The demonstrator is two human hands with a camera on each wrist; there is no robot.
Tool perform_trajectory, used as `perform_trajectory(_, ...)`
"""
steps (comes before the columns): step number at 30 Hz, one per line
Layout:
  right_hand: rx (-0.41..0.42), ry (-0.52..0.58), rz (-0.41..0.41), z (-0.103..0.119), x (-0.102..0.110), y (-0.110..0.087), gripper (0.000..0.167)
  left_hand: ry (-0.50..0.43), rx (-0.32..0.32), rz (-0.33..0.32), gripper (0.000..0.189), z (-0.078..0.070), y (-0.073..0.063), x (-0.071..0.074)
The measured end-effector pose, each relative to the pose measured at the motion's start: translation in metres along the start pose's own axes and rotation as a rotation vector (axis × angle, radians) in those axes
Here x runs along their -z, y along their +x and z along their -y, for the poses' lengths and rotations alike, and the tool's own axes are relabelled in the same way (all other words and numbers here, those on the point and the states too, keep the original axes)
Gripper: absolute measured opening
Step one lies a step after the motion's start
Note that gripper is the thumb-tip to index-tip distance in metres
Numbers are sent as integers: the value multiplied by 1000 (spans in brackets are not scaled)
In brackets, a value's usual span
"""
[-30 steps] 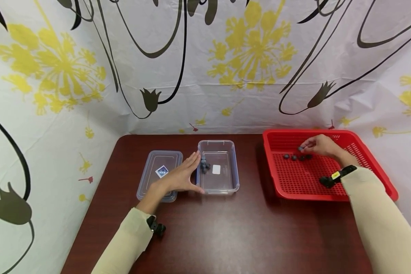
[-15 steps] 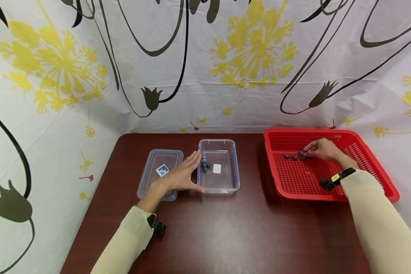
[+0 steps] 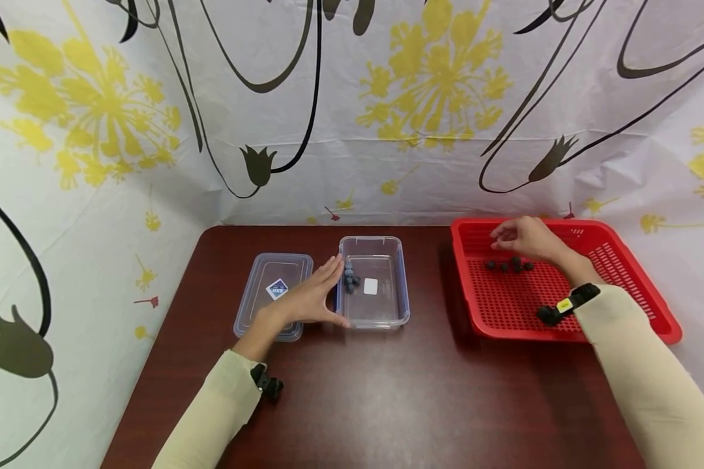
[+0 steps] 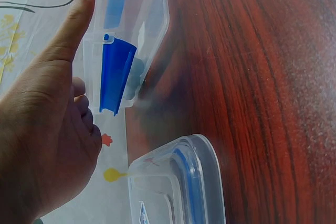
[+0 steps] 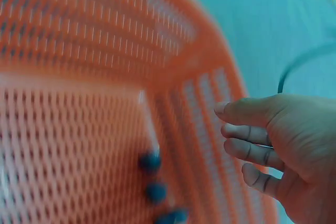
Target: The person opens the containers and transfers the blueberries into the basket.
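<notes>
In the head view my left hand (image 3: 311, 299) touches the near left side of a clear plastic container (image 3: 401, 280), fingers straight along the rim and thumb at the front corner. Several blueberries (image 3: 350, 280) lie against that container's left wall. My right hand (image 3: 528, 238) hovers over the back of a red plastic basket (image 3: 475, 312), its fingers loosely bent. Seen in the right wrist view, thumb and fingers (image 5: 247, 148) stand apart with nothing visible between them. Below that hand, several blueberries (image 3: 491, 265) rest in a rough row on the basket floor.
A clear lid (image 3: 258, 299) with a blue label lies left of the container, partly behind my left wrist. Blue latches (image 4: 118, 74) hang at the container's side. The dark wooden table (image 3: 352, 397) meets a patterned cloth wall (image 3: 340, 130) behind.
The right hand first held a blueberry, lowered it among the others in the basket and let go. It has now risen up and to the left. The left hand stays in place.
</notes>
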State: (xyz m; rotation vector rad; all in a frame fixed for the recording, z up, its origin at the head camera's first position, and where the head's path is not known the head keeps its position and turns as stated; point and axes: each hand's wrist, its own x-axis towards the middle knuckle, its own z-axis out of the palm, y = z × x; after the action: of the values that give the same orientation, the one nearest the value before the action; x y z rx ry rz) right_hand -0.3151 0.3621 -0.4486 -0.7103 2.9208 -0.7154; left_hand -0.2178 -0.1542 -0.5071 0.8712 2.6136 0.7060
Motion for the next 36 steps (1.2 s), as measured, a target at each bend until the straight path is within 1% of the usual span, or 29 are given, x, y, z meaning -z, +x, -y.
perform_trajectory(4, 90, -4, -39, 44, 0, 18, 15, 7, -2, 2, 137, 0, 1, -1)
perform_trajectory(8, 191, 8, -66, 85, -9, 37, 17, 19, -7, 4, 138, 0, 2, 0)
perform_trajectory(11, 246, 38, -43, 113, -21, 52, 18, 20, -10, 0, 138, 0, 2, 2)
perform_trajectory(13, 263, 62, -8, 131, -31, 60, 18, 16, -6, 2, 138, 0, 2, 3)
perform_trajectory(16, 300, 102, 47, 151, -51, 72, 18, 17, 0, 10, 139, 0, 2, 3)
perform_trajectory(19, 319, 130, 96, 165, -71, 81, 19, 22, 3, 13, 138, 0, 2, 1)
perform_trajectory(22, 323, 135, 141, 174, -92, 89, 21, 25, 1, 9, 138, 0, 2, -1)
perform_trajectory(27, 349, 108, 206, 181, -122, 98, 24, 22, -7, 3, 137, 0, 3, -2)
perform_trajectory(33, 354, 60, 260, 191, -144, 103, 26, 14, -1, 4, 138, 1, 2, -3)
perform_trajectory(36, 348, 48, 285, 195, -153, 104, 23, 12, 0, 2, 138, 2, 1, -3)
